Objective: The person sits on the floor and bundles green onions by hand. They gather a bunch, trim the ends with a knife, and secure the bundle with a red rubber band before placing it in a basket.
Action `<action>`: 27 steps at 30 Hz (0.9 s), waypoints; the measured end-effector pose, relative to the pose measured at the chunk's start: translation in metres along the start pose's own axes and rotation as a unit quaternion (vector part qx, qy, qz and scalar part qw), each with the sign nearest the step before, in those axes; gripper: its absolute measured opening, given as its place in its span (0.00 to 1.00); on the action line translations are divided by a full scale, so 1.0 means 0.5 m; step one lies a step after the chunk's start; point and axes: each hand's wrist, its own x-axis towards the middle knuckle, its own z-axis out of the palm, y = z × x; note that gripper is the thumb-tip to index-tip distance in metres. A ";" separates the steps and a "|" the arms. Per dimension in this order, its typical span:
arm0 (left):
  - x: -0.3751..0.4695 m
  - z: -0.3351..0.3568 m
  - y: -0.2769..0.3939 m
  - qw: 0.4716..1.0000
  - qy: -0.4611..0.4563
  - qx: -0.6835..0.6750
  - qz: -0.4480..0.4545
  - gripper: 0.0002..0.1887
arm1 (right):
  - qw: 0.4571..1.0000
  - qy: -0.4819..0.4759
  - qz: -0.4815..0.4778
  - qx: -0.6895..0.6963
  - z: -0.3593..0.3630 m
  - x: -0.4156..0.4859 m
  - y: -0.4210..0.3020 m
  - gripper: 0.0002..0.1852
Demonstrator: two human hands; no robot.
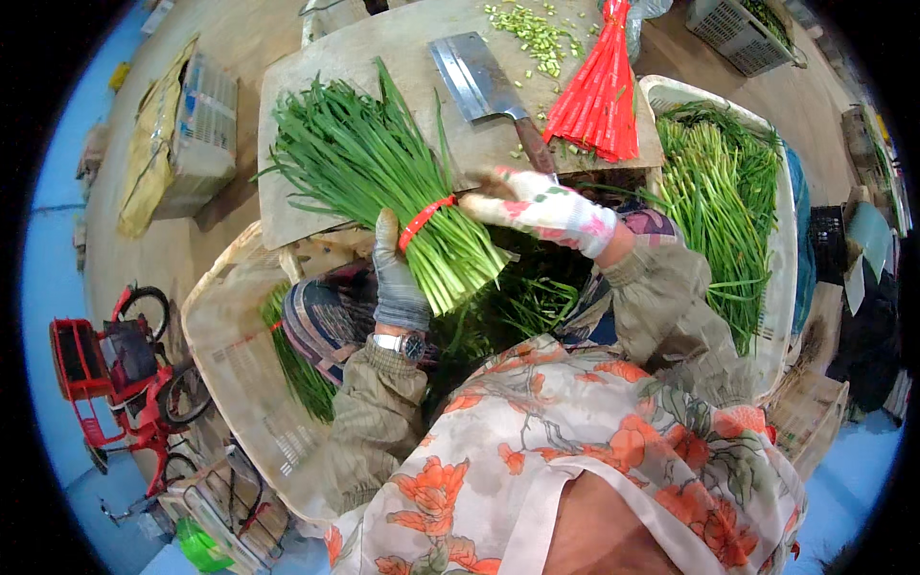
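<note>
A bunch of garlic chives (pixel 374 165) is bound near its pale cut ends by a red tie band (pixel 424 219). My left hand (pixel 399 277), in a grey glove, grips it from below, with the thumb up along the stalks beside the band. The green leaves fan out over the tabletop (pixel 316 86). My right hand (pixel 546 208) wears a white patterned glove. Its fingers are apart and slightly blurred, with the lower fingertips at the band's right end. Just beyond that hand lies a cleaver (pixel 478 75), its wooden handle towards me.
Red tie bands (pixel 596 93) lie fanned beside chopped stalk pieces (pixel 535 36). At right, a white crate (pixel 773 287) holds loose chives (pixel 719 215). Another crate (pixel 237 345) at left holds a banded bunch (pixel 298 359). A red tricycle (pixel 136 388) stands farther left.
</note>
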 end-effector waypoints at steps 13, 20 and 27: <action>0.047 -0.005 -0.028 0.984 0.127 0.086 0.094 0.32 | 0.745 0.195 -0.187 -0.610 0.115 -0.079 0.022 0.06; 0.039 0.021 -0.034 0.990 0.099 0.068 0.070 0.28 | 0.744 0.206 -0.293 -0.565 0.090 -0.068 0.051 0.13; 0.030 0.029 -0.029 0.993 0.074 0.073 0.048 0.30 | 0.750 0.089 -0.345 -0.557 0.066 -0.087 0.027 0.07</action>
